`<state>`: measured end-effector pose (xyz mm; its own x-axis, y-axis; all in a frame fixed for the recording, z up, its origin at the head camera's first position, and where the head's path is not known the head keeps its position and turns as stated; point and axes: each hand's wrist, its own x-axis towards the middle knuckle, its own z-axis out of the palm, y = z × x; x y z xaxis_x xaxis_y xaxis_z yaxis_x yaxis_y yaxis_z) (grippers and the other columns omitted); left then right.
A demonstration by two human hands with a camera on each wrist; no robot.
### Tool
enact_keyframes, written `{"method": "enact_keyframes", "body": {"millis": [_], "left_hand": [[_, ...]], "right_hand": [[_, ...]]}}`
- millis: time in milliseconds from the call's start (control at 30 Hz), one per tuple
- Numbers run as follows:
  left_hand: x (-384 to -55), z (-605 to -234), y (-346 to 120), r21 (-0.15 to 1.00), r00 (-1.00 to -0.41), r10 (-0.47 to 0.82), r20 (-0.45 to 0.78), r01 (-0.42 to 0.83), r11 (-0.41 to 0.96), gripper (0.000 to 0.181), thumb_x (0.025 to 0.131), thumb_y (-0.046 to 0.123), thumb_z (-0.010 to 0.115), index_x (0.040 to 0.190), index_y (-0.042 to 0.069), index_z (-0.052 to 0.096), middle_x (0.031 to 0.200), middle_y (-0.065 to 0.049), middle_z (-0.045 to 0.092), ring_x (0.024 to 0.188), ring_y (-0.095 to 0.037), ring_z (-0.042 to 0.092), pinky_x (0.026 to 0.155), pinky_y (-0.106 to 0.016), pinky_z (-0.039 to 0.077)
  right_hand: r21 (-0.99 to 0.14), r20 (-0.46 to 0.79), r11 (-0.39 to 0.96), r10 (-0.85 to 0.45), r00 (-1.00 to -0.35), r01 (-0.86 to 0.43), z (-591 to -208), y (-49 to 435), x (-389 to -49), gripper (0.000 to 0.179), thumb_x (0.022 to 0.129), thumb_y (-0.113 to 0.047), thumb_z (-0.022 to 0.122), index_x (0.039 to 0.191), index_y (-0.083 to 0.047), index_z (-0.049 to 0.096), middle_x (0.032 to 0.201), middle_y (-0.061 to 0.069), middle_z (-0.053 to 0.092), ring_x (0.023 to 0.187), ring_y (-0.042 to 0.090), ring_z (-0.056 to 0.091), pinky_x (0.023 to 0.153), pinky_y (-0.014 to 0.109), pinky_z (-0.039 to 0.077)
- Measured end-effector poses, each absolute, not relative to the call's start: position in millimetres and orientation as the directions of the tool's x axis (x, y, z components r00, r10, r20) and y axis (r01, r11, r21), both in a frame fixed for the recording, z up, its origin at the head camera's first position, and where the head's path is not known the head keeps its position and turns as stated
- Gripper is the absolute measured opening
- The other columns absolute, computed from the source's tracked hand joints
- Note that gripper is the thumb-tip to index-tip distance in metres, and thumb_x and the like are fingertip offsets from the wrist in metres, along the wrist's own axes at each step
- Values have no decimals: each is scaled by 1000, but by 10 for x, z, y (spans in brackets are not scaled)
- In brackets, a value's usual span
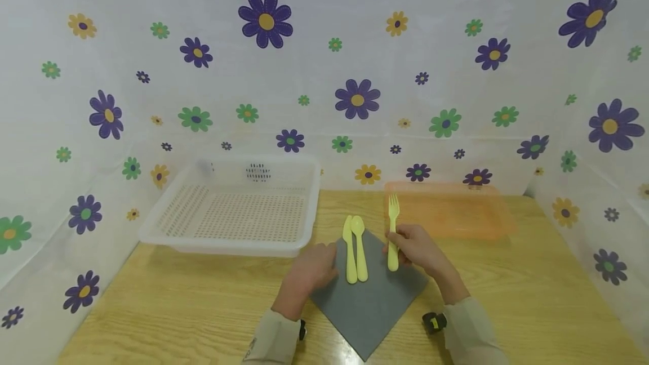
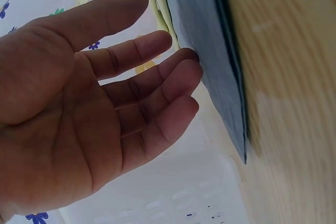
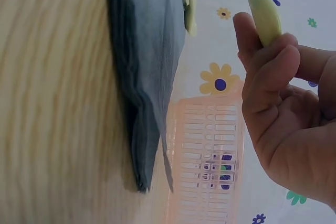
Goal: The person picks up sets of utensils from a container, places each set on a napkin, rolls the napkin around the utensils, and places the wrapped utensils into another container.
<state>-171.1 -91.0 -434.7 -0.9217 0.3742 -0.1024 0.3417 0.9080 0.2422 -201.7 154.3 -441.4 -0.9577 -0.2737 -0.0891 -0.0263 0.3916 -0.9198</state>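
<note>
A grey folded cloth napkin (image 1: 372, 303) lies on the table with one corner toward me. On it, side by side, are a pale yellow knife (image 1: 350, 252) and a matching spoon (image 1: 360, 249). My right hand (image 1: 418, 248) pinches a yellow fork (image 1: 393, 241) by its handle, tines pointing away, above the napkin's right part. The right wrist view shows the handle's end (image 3: 266, 18) raised off the cloth between the fingers. At the napkin's left edge is my left hand (image 1: 314, 266); its loosely bent fingers (image 2: 178, 80) hold nothing, fingertips right at the cloth.
A white perforated plastic basket (image 1: 228, 246) stands at the back left. An orange plastic basket (image 1: 456, 234) sits at the back right. Behind and at the sides hangs a white flower-print sheet (image 1: 314, 72). The wooden table (image 1: 203, 308) spreads under everything.
</note>
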Motion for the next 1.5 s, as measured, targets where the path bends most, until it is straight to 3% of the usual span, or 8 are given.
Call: {"method": "enact_keyframes", "body": {"millis": [200, 433, 700, 1200, 1500], "left_hand": [[-1718, -4359, -902, 238, -920, 377, -104, 345, 908, 14, 89, 12, 69, 93, 1, 59, 73, -5, 53, 64, -15, 48, 57, -32, 45], [-1723, -4336, -887, 242, -923, 366, -119, 330, 912, 14, 89, 11, 69, 94, 0, 61, 75, -6, 56, 65, -15, 49, 59, -33, 47], [-1714, -4342, -902, 243, -926, 356, -121, 321, 915, 12, 88, 9, 69, 92, 0, 62, 80, -10, 59, 70, -18, 53, 64, -36, 49], [-1727, -4391, -917, 246, -930, 340, -136, 301, 921, 19, 86, 10, 70, 99, -1, 61, 90, -14, 60, 79, -22, 55, 70, -39, 51], [-1714, -4391, -922, 278, -930, 350, -114, 308, 910, 11, 85, 5, 68, 92, 0, 61, 84, -12, 56, 71, -19, 51, 62, -36, 50]], "right_hand": [[-882, -61, 467, -255, -965, -68, -4440, 1529, -2055, 28, 100, -13, 54, 77, 3, 59, 68, 10, 71, 40, 8, 51, 41, 26, 45], [-837, -101, 546, -227, -969, -40, -4422, 1515, -2085, 32, 98, -10, 54, 68, 0, 55, 49, 6, 56, 38, 11, 55, 41, 32, 50], [-813, -124, 579, -267, -956, -57, -4438, 1502, -2116, 31, 98, -9, 54, 69, 1, 54, 50, 7, 57, 39, 14, 57, 43, 36, 52], [-796, -189, 603, -321, -928, -46, -4509, 1409, -2148, 33, 98, -10, 56, 66, -3, 53, 50, 6, 56, 39, 12, 54, 42, 29, 49], [-775, -213, 630, -331, -919, -47, -4502, 1361, -2174, 34, 97, -10, 57, 64, -5, 51, 51, 4, 54, 40, 12, 54, 42, 28, 48]]}}
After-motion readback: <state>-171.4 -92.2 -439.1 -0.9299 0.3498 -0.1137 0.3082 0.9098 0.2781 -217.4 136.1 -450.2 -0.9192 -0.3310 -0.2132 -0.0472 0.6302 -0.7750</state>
